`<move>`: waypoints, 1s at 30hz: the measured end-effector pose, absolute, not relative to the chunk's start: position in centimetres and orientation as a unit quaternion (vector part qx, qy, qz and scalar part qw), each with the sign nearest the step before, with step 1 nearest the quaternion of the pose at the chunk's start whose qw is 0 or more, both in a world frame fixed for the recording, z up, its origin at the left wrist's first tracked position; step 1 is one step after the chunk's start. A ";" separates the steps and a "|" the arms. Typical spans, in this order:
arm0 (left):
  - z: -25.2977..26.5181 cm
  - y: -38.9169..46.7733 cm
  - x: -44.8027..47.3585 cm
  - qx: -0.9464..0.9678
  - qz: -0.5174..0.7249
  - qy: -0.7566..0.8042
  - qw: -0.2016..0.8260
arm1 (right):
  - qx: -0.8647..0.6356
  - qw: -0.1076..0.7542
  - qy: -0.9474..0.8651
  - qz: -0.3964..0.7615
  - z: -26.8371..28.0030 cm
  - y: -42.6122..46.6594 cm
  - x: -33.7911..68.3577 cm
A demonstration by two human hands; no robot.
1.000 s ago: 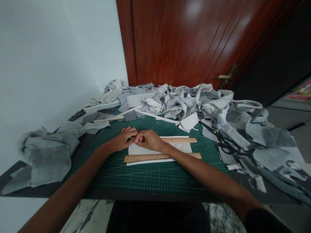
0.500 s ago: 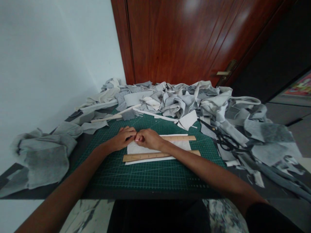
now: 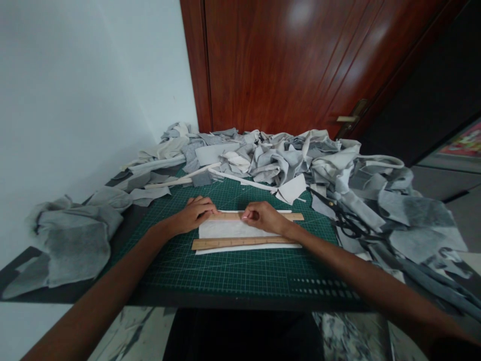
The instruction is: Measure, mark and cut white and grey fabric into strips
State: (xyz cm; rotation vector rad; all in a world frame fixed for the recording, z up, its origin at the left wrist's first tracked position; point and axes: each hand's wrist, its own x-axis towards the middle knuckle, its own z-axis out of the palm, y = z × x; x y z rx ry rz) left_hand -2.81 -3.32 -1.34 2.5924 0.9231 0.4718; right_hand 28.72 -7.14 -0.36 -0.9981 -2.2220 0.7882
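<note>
Green mat (image 3: 233, 276) bears white cloth (image 3: 233, 229), wooden rulers (image 3: 225, 243).

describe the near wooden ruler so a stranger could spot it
Find the green cutting mat, then the white cloth on it. The near wooden ruler lies along the cloth, closer to the table's front edge, while the left hand and right hand are at the far ruler.

Cloth (image 3: 236, 230) on mat (image 3: 240, 273) w/ 2 rulers (image 3: 221, 243) on top, scraps (image 3: 272, 165) behind, scissors (image 3: 349, 221) to R, door (image 3: 270, 65) at bk.
</note>
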 end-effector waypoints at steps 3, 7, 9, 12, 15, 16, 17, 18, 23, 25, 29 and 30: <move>-1.2 -3.4 -2.8 0.914 0.167 0.325 0.174 | -0.353 0.300 -0.835 0.298 -0.6 -6.6 26.1; -1.2 -3.5 -2.9 0.915 0.165 0.325 0.174 | -0.342 0.285 -0.853 0.272 -0.7 -5.8 21.5; -1.2 -3.4 -2.9 0.915 0.166 0.324 0.175 | -0.345 0.281 -0.855 0.265 -0.6 -5.6 19.9; -1.3 -3.2 -3.0 0.915 0.166 0.320 0.179 | -0.351 0.276 -0.855 0.262 -0.5 -5.5 18.7; -1.3 -3.2 -3.0 0.916 0.165 0.317 0.183 | -0.358 0.270 -0.855 0.261 -0.4 -5.6 19.4; -1.3 -3.2 -3.0 0.915 0.164 0.318 0.184 | -0.360 0.268 -0.855 0.261 -0.4 -5.7 20.0; -1.3 -3.2 -3.0 0.915 0.163 0.319 0.185 | -0.362 0.266 -0.854 0.261 -0.4 -5.8 20.9; -1.2 -3.3 -3.0 0.915 0.162 0.320 0.186 | -0.364 0.266 -0.853 0.261 -0.5 -5.9 22.0; -1.1 -3.3 -3.0 0.914 0.156 0.321 0.193 | -0.385 0.286 -0.831 0.281 -0.7 -7.1 29.2; -1.0 -3.1 -3.1 0.915 0.154 0.316 0.199 | -0.393 0.290 -0.821 0.298 -0.8 -7.4 31.5; -0.6 -2.0 -3.3 0.920 0.147 0.293 0.217 | -0.380 0.307 -0.808 0.329 -1.0 -7.4 32.4; -0.5 -1.7 -3.4 0.921 0.144 0.283 0.223 | -0.374 0.312 -0.806 0.335 -1.0 -7.2 31.8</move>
